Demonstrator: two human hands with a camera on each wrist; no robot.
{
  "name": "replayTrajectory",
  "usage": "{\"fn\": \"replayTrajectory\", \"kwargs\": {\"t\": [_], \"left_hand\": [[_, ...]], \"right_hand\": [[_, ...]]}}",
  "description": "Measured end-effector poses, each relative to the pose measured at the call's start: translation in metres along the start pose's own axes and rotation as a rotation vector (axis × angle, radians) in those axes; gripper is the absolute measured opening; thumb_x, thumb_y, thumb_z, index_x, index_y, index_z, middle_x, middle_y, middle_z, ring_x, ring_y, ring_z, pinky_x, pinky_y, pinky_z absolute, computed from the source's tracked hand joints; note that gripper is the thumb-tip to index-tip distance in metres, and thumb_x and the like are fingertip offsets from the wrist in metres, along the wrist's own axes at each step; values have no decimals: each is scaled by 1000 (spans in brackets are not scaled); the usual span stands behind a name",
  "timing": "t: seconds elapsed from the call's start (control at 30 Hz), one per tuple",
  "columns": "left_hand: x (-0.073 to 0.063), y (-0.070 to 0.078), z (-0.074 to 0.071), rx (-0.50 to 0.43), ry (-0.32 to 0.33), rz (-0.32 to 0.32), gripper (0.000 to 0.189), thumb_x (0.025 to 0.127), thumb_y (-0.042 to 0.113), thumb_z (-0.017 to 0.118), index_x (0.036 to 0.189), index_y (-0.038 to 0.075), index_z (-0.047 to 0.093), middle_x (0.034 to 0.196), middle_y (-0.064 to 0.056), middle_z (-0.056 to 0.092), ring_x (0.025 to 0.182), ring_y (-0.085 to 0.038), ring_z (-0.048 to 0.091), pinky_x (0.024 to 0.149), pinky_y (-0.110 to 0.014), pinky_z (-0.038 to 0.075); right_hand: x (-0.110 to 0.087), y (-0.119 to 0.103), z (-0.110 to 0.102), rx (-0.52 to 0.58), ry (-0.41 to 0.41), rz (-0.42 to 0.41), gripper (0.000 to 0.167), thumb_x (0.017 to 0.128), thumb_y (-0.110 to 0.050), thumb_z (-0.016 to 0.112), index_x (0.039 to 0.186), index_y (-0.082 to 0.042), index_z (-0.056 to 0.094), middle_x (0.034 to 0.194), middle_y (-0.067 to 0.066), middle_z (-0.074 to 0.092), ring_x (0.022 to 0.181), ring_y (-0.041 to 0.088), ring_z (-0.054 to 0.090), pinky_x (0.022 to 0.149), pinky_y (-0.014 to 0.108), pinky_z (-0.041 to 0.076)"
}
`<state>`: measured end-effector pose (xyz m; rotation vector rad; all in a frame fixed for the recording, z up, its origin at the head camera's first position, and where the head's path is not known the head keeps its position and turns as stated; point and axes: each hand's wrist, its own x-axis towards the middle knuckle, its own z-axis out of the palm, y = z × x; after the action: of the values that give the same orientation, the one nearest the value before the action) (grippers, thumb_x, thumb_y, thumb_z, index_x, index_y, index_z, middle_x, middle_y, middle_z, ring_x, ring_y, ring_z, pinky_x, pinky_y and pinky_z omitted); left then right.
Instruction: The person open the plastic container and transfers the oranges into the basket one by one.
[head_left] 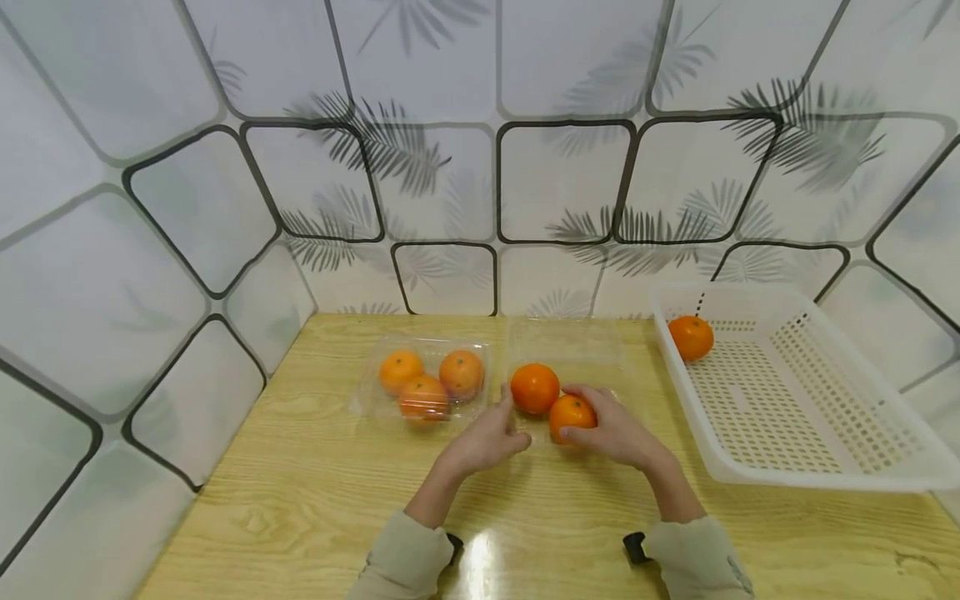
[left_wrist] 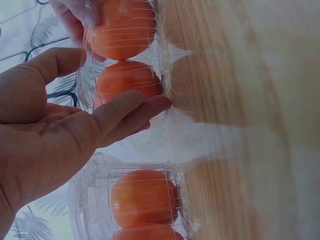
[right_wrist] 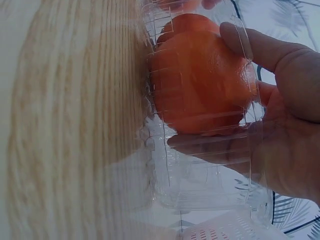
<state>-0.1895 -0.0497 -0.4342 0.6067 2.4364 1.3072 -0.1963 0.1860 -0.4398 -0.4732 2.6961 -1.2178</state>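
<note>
My right hand [head_left: 617, 432] grips an orange [head_left: 572, 418] inside a clear plastic box [right_wrist: 212, 192]. In the right wrist view its thumb lies over the orange and the fingers reach round beneath. A second orange [head_left: 535, 388] sits beside it in the same box. The box's clear lid [head_left: 567, 337] is folded back toward the wall. My left hand [head_left: 483, 439] is at the box's left side. In the left wrist view its fingers [left_wrist: 120, 110] are extended along the box wall, close to the second orange, with the thumb apart from them.
To the left is another clear box [head_left: 369, 398] holding three oranges [head_left: 424, 397], its lid down. A white perforated basket [head_left: 795, 479] stands on the right with one orange [head_left: 691, 337] in its far left corner. A patterned wall [head_left: 566, 183] borders the wooden table [head_left: 300, 500].
</note>
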Motion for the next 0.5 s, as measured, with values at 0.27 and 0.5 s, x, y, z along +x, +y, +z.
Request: {"fn": "replayTrajectory", "kwargs": {"t": [0.27, 0.5], "left_hand": [[-1, 0, 1, 0, -10, -5, 94, 93, 9, 60, 153, -10, -9, 53, 7, 37, 43, -6, 29, 41, -21, 27], [2, -1, 1, 15, -1, -3, 94, 93, 7, 62, 152, -12, -9, 55, 6, 40, 43, -7, 31, 42, -22, 28]], "right_hand": [[-1, 0, 0, -14, 8, 26, 67, 89, -25, 73, 146, -4, 45, 135, 24, 48, 110, 33, 54, 90, 51, 49], [1, 0, 0, -20, 33, 26, 72, 84, -23, 78, 146, -5, 47, 135, 23, 50, 110, 34, 54, 89, 50, 50]]}}
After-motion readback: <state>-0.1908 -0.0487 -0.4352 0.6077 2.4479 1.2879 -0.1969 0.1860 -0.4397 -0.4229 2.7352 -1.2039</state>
